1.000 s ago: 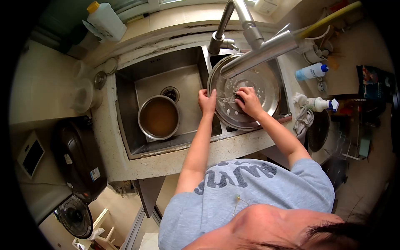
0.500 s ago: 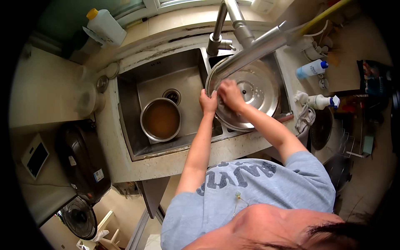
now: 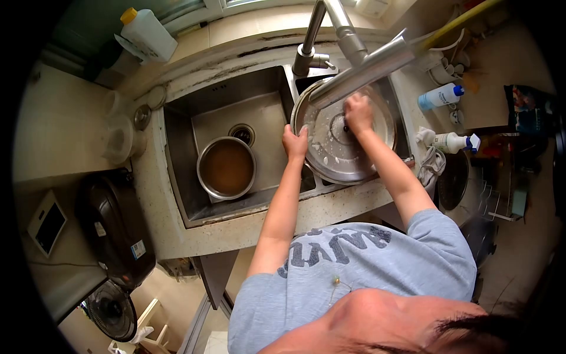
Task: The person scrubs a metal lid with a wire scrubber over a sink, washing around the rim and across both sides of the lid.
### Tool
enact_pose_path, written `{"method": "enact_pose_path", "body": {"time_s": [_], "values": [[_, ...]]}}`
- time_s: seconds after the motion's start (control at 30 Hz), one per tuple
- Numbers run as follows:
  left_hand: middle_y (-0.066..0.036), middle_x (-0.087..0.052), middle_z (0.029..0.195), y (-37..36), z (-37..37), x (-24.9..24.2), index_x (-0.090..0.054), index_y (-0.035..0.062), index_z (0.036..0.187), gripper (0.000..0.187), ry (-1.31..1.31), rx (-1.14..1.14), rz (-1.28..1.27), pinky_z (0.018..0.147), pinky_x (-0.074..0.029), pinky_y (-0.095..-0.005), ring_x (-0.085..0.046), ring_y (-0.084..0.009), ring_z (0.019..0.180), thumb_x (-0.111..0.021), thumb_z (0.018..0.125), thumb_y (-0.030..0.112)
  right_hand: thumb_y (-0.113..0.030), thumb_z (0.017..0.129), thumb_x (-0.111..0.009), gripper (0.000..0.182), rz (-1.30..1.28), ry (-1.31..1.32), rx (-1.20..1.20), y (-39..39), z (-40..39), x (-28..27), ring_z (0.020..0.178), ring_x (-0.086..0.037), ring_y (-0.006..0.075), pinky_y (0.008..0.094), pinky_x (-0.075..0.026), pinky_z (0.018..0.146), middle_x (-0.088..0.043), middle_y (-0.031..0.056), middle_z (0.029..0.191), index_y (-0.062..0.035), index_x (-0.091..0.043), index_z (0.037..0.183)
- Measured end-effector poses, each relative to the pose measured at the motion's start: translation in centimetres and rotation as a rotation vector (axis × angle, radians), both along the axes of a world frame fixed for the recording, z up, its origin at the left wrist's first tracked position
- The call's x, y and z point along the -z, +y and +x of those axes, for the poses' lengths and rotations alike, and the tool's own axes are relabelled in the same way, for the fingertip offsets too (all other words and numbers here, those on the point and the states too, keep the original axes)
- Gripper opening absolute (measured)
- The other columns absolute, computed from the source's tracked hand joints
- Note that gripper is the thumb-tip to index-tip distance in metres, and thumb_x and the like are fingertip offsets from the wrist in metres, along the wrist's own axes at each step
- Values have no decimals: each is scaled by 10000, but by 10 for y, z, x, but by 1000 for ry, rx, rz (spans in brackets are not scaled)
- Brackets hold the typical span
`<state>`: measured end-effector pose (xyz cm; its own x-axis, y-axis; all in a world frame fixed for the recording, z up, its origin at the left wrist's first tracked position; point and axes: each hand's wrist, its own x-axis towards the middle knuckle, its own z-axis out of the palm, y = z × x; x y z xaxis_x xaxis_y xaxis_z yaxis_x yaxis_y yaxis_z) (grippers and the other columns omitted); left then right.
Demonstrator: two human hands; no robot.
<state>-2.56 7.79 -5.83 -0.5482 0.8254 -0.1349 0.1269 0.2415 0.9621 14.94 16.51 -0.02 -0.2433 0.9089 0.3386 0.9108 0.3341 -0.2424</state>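
Fingers of the left hand [image 3: 295,143] are closed on the lid's [image 3: 333,156] left rim, likely for steadiness, while the right hand's [image 3: 358,113] grasp cannot be told.

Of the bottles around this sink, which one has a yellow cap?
The white bottle at the picture's upper left. The pale blue bottle and the spray bottle, both right of the sink, have blue at the top instead.

Glossy round metal kitchenware [image 3: 323,147] and a smooth, shiny metal faucet [image 3: 364,74] contrast with a duller metal sink [image 3: 271,115], speckled, stone-like tabletop [image 3: 233,237] and matt cloth T-shirt [image 3: 377,268]
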Motion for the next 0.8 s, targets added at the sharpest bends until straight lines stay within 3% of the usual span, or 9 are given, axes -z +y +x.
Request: {"method": "enact_pose_path", "body": {"time_s": [0.1, 0.2, 0.33, 0.47, 0.53, 0.57, 0.63, 0.7, 0.8], "values": [[-190, -614, 769, 3, -1, -1, -522, -32, 872, 343, 27, 13, -20, 649, -462, -363, -587, -281, 717, -717, 680, 176, -68, 716, -585, 31, -163, 89, -392, -31, -15, -9, 804, -512, 292, 381, -457, 672, -553, 66, 842, -88, -595, 694], [-226, -616, 804, 0, 0, 5, -524, -39, 903, 367, -31, 36, -13, 672, -465, -393, -611, -365, 778, -710, 676, 182, -64, 710, -583, 43, -39, -38, 8, 4, 12, -10, 811, -517, 279, 380, -459, 672, -541, 71, 803, -76, -576, 669], [-229, -616, 811, 1, -1, -3, -523, -43, 905, 369, -14, 35, -28, 673, -465, -391, -610, -364, 770, -709, 678, 180, -129, 735, -583, 80, -108, -78, -422, -17, -1, -9, 786, -518, 264, 370, -475, 613, -520, 59, 809, -88, -579, 667], [-229, -613, 803, 1, -2, -10, -524, -43, 896, 359, -34, 33, -7, 672, -464, -393, -607, -365, 759, -707, 680, 178, -128, 734, -584, 74, 9, -198, 17, 10, 6, -5, 812, -526, 262, 362, -480, 617, -524, 63, 822, -79, -582, 679], [-233, -608, 787, 1, 0, -9, -526, -42, 880, 346, 20, 27, -46, 665, -461, -401, -603, -378, 752, -706, 681, 178, -122, 714, -596, 52, -16, -105, -169, -3, -12, 5, 808, -525, 259, 372, -477, 623, -529, 65, 817, -84, -586, 680], [-233, -608, 787, 1, -1, -9, -526, -42, 880, 346, 21, 29, -45, 665, -461, -401, -603, -378, 752, -706, 681, 178, -119, 706, -600, 42, -45, 31, -351, -15, -23, 4, 804, -526, 259, 374, -475, 632, -530, 65, 811, -86, -590, 681], [-166, -604, 724, 0, -2, -9, -523, -31, 841, 317, 48, 38, -11, 620, -454, -344, -557, -200, 650, -716, 688, 170, -119, 703, -603, 35, -154, -4, -378, -12, -19, -1, 788, -523, 263, 370, -468, 646, -529, 65, 793, -89, -597, 687], [-164, -607, 727, 1, 0, -2, -525, -29, 840, 312, 21, 32, 5, 622, -455, -345, -564, -198, 658, -714, 690, 169, -124, 712, -601, 41, -18, -92, -14, 19, 0, 0, 765, -519, 268, 358, -462, 642, -529, 69, 785, -90, -601, 689], [-157, -614, 735, 3, 4, 3, -529, -22, 839, 296, -1, 15, -6, 625, -457, -343, -576, -198, 668, -706, 694, 166, -120, 706, -611, 65, -36, -21, -19, 12, -22, 11, 753, -521, 284, 382, -462, 647, -540, 86, 782, -77, -610, 657]]}}
